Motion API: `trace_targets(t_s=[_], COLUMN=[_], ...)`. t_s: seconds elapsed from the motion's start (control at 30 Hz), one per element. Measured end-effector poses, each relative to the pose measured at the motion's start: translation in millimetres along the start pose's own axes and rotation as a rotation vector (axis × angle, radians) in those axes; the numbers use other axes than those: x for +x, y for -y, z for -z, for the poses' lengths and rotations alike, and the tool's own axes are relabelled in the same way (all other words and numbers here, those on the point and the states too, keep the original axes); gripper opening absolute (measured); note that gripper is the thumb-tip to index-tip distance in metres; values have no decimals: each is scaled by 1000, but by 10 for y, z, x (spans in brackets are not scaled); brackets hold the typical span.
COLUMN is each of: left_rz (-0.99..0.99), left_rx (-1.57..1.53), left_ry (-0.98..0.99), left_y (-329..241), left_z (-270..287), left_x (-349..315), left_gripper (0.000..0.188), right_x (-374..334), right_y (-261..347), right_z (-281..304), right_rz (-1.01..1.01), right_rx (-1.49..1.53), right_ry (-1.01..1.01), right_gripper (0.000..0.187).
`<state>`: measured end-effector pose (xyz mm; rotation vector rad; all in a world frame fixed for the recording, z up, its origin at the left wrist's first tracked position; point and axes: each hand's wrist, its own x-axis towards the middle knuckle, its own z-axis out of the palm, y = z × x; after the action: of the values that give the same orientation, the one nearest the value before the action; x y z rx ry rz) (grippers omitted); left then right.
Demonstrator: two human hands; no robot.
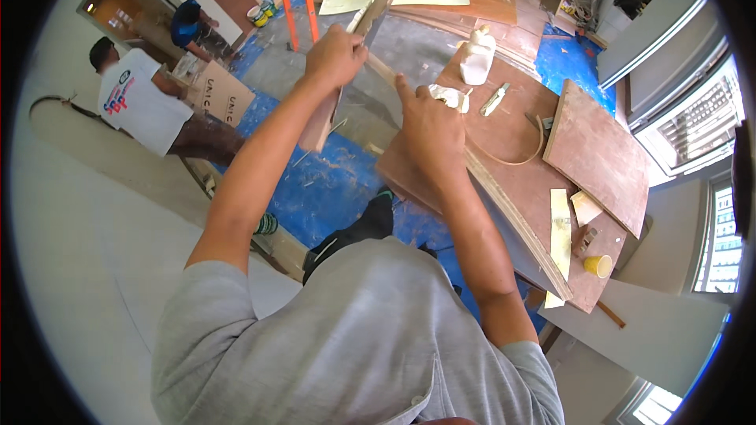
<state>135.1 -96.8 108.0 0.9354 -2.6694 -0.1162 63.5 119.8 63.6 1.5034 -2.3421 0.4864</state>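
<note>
My left hand (337,55) is closed round a long wooden board (321,120) held at a slant, its far end rising past my knuckles. My right hand (435,130) lies over the edge of a long plywood panel (516,216) that stands along the near side of the workbench. Its index finger stretches along that edge, while the other fingers curl over the far side, partly hidden. A crumpled white cloth-like thing (450,97) touches or lies just beyond these fingers. Close by are a white plastic bottle (477,59) and a utility knife (494,100).
On the brown workbench (504,130) lie a curled thin strip (540,142), a loose board (594,161), pale offcuts (560,224) and a yellow cup (598,266). An orange ladder (285,4) stands ahead. Two people work at left beside a cardboard box (224,94). Blue sheeting (331,177) covers the floor.
</note>
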Motion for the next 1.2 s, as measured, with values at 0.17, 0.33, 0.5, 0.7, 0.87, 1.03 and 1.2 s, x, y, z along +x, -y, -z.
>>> trace_targets(t_s=[0.17, 0.33, 0.5, 0.7, 0.87, 1.03, 1.2], left_rz=[-29, 5, 0, 125, 48, 179, 20], left_rx=[-35, -24, -18, 18, 61, 84, -41], left_ry=[-32, -72, 2, 40, 64, 135, 9], left_y=[-217, 133, -399, 77, -238, 333, -330], left_z=[-14, -56, 66, 89, 117, 106, 163], left_x=[-320, 78, -428, 160, -219, 32, -599], left_gripper=[34, 32, 28, 29, 32, 35, 30], right_x=[22, 24, 13, -28, -13, -113, -97], right_y=[-99, -35, -99, 27, -14, 166, 139], right_z=[-72, -47, -36, 51, 76, 96, -67], right_rz=[7, 21, -22, -4, -29, 2, -56], right_rx=[14, 22, 7, 34, 61, 32, 65], right_ry=[-4, 41, 103, 163, 147, 143, 105], right_gripper=[54, 60, 68, 65, 62, 61, 80])
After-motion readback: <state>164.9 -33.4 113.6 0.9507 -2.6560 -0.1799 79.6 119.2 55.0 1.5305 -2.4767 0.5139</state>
